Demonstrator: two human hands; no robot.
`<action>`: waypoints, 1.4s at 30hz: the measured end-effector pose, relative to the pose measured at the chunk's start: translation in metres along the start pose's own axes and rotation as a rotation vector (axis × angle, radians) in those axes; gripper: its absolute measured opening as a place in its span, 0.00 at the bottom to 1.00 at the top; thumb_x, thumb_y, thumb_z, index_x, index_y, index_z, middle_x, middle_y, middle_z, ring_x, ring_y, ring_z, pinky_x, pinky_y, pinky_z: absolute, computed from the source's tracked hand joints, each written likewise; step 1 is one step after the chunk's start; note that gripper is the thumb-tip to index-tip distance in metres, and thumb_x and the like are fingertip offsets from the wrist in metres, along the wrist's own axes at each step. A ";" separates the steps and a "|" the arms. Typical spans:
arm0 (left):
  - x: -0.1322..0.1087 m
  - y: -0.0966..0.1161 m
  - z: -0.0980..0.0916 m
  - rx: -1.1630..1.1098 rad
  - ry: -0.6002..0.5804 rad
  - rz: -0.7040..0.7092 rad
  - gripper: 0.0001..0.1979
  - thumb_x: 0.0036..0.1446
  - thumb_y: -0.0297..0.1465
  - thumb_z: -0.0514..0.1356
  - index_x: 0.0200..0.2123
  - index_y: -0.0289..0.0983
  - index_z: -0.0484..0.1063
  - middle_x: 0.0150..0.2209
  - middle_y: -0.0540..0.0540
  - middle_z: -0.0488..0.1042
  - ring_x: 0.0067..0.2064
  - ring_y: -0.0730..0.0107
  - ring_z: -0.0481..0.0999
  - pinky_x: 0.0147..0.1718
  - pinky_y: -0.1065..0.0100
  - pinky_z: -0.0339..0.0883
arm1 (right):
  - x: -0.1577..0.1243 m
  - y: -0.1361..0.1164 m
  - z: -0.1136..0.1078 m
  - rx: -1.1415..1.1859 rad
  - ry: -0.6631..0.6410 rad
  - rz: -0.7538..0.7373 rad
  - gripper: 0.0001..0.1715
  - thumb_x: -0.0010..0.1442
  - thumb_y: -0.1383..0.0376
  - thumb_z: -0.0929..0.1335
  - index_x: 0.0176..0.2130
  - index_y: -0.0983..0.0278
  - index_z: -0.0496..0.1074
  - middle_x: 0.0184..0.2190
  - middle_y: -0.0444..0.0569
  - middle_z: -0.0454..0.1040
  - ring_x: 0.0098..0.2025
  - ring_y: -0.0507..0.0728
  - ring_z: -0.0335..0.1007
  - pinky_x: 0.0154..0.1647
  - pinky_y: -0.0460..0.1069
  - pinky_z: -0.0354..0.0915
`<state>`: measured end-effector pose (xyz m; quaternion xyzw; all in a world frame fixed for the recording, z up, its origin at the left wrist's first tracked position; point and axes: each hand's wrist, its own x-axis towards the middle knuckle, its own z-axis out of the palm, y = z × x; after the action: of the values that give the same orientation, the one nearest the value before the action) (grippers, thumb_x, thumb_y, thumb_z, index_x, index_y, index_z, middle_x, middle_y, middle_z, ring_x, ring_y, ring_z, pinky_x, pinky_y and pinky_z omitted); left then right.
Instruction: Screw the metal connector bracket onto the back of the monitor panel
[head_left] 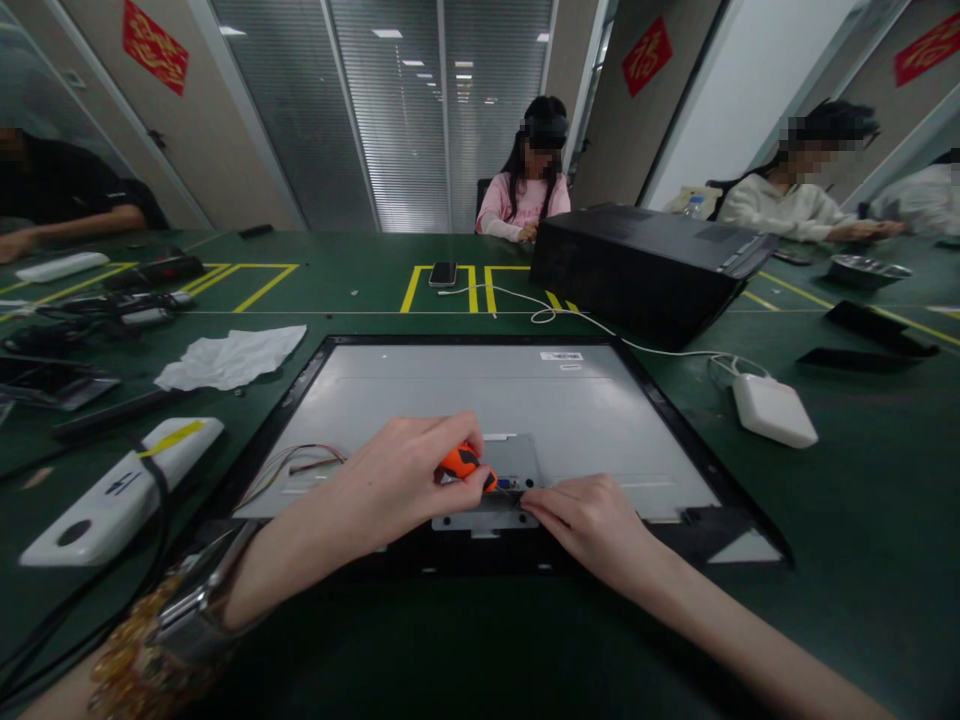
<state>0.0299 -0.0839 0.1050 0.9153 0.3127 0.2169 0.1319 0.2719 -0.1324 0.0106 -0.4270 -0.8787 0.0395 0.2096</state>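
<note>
Grips an orange-and-black screwdriver (459, 460) between bent fingers and thumb of the left hand (409, 460), with the thin shaft slanting down to the right. Holds the fingertips of the right hand (592, 510) close together beside the tip; cannot tell whether anything is pinched there. Works at a grey metal plate (526, 455) on the near part of a flat panel (450, 390), laid on a green table (862, 480), smooth, silvery and rimmed in black. Carries a white printed label (561, 356) near the far right corner, too small to read. Beyond, displays gold writing on red signs (646, 57); reads "福" right of centre.
</note>
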 end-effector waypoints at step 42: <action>-0.005 0.011 -0.006 0.072 -0.072 0.038 0.01 0.61 0.30 0.58 0.36 0.39 0.67 0.28 0.53 0.74 0.27 0.71 0.74 0.26 0.72 0.60 | 0.011 0.003 -0.004 -0.212 0.064 0.005 0.19 0.69 0.57 0.63 0.30 0.64 0.69 0.21 0.46 0.73 0.21 0.53 0.68 0.23 0.49 0.50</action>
<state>0.0296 -0.0950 0.1128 0.9324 0.2981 0.1748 0.1061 0.2693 -0.1226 0.0170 -0.4499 -0.8699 -0.0667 0.1910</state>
